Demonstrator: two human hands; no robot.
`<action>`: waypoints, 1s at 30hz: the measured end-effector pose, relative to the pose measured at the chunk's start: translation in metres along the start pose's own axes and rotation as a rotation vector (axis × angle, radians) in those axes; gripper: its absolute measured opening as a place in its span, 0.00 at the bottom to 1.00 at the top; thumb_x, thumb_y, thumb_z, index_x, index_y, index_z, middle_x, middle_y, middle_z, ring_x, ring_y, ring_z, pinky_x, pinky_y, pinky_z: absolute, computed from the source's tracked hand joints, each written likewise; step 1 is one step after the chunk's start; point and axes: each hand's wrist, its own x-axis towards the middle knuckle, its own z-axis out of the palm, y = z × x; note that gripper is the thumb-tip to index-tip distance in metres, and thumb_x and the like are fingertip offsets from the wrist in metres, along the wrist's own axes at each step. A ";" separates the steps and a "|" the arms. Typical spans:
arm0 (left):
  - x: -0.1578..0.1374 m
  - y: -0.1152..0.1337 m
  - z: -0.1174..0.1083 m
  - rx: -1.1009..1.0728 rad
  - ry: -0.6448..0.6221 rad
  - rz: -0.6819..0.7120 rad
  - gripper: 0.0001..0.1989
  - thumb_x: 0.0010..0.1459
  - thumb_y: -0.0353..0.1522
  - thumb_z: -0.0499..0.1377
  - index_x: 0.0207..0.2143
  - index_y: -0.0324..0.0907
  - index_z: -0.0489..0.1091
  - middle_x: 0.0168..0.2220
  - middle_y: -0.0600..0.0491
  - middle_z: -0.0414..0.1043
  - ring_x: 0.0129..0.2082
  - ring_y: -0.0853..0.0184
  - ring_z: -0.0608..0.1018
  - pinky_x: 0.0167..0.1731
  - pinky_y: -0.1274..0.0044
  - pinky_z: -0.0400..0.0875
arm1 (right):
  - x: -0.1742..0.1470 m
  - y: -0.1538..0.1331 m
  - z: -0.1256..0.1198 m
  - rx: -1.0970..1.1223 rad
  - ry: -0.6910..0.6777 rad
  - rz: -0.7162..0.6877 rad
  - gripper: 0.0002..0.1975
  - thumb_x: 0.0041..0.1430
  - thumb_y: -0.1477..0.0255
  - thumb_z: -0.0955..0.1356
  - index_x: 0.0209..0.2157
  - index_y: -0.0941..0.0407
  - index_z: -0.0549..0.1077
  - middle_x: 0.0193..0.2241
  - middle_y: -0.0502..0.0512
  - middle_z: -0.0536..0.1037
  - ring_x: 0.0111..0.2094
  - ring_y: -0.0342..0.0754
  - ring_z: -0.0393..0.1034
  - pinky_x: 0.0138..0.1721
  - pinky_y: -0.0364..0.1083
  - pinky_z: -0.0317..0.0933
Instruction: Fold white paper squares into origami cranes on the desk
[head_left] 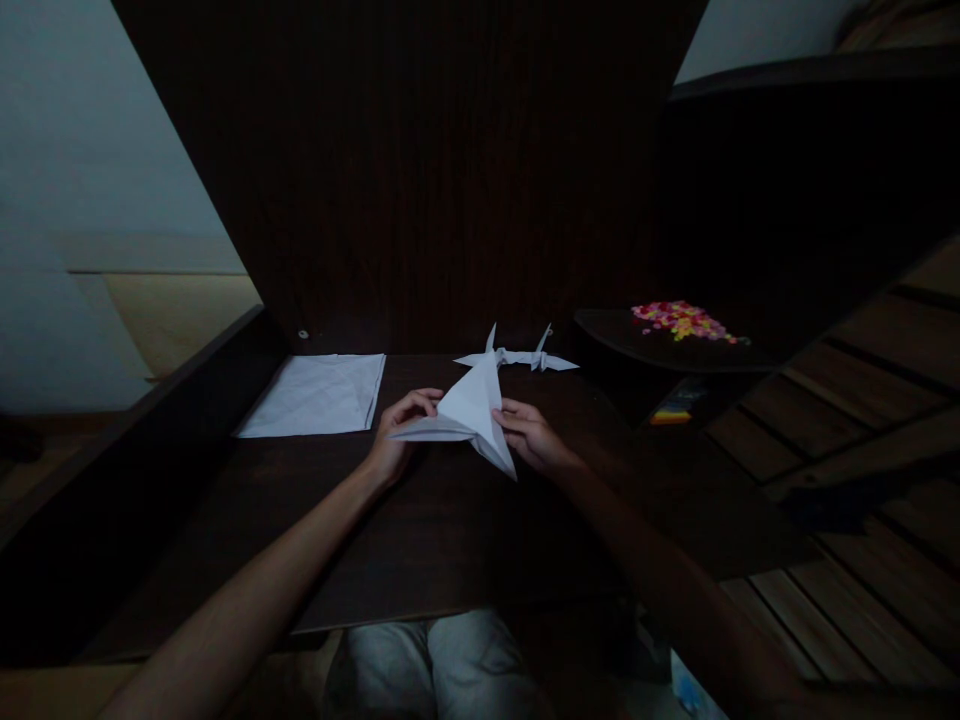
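Folded paper: held over the worktop, flaps spread.
Left hand: grip holding the folded paper's left side.
Right hand: grip pinching its right edge.
White paper shapes: just behind, with upright points.
Paper sheets: flat on the worktop, at left.
Shelf: at right, bearing small coloured pieces.

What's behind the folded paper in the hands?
Behind the folded paper, white folded shapes sit on the desk, before a dark panel. The paper's tip overlaps them; whatever it covers there can't be seen.
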 end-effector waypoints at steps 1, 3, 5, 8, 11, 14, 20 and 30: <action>0.001 0.000 -0.001 0.005 -0.027 0.001 0.03 0.43 0.31 0.60 0.22 0.40 0.68 0.46 0.47 0.70 0.44 0.57 0.72 0.41 0.69 0.67 | 0.000 0.000 0.000 0.022 0.011 -0.006 0.14 0.43 0.66 0.73 0.32 0.57 0.75 0.29 0.54 0.78 0.29 0.45 0.72 0.32 0.43 0.65; 0.002 0.001 -0.003 0.029 -0.097 -0.010 0.02 0.42 0.30 0.59 0.21 0.40 0.69 0.45 0.47 0.70 0.44 0.55 0.72 0.43 0.68 0.66 | -0.001 -0.002 -0.001 0.048 0.006 -0.009 0.14 0.42 0.67 0.74 0.32 0.57 0.74 0.28 0.53 0.78 0.29 0.46 0.72 0.34 0.44 0.65; 0.003 0.004 -0.003 0.079 -0.179 -0.045 0.01 0.39 0.28 0.59 0.19 0.40 0.69 0.44 0.47 0.71 0.44 0.54 0.71 0.45 0.67 0.64 | -0.001 -0.003 -0.001 0.053 0.000 -0.019 0.14 0.41 0.66 0.74 0.31 0.57 0.73 0.26 0.52 0.78 0.28 0.45 0.72 0.34 0.44 0.65; 0.001 0.008 0.000 0.076 -0.175 -0.033 0.06 0.36 0.27 0.53 0.17 0.40 0.70 0.37 0.47 0.72 0.47 0.53 0.69 0.47 0.66 0.63 | -0.003 -0.006 -0.002 0.035 0.001 -0.028 0.15 0.40 0.65 0.75 0.30 0.57 0.72 0.25 0.52 0.77 0.27 0.46 0.71 0.32 0.44 0.65; -0.002 0.009 0.002 0.080 -0.219 -0.002 0.11 0.37 0.29 0.50 0.18 0.41 0.72 0.33 0.45 0.71 0.48 0.51 0.68 0.46 0.65 0.63 | -0.003 -0.007 -0.002 0.032 0.013 -0.032 0.17 0.39 0.64 0.75 0.31 0.56 0.72 0.25 0.52 0.77 0.26 0.46 0.71 0.31 0.45 0.64; -0.005 0.009 0.002 0.148 -0.245 -0.012 0.11 0.43 0.30 0.52 0.24 0.40 0.75 0.41 0.46 0.70 0.47 0.52 0.69 0.47 0.65 0.64 | -0.002 -0.006 -0.002 0.033 0.014 -0.028 0.18 0.38 0.63 0.76 0.30 0.57 0.71 0.25 0.52 0.77 0.26 0.46 0.71 0.30 0.45 0.64; -0.009 0.003 0.005 0.234 -0.345 0.015 0.21 0.47 0.34 0.64 0.46 0.44 0.70 0.55 0.47 0.63 0.55 0.54 0.66 0.53 0.65 0.61 | 0.001 -0.002 -0.003 0.030 0.068 -0.047 0.21 0.35 0.61 0.77 0.28 0.57 0.69 0.23 0.48 0.75 0.23 0.43 0.68 0.27 0.43 0.62; -0.015 -0.005 0.004 0.531 -0.462 0.156 0.46 0.37 0.38 0.72 0.59 0.47 0.58 0.67 0.44 0.41 0.65 0.50 0.51 0.62 0.58 0.46 | 0.001 -0.002 0.000 0.094 0.109 -0.096 0.21 0.35 0.61 0.78 0.23 0.56 0.66 0.22 0.47 0.75 0.22 0.40 0.66 0.25 0.40 0.60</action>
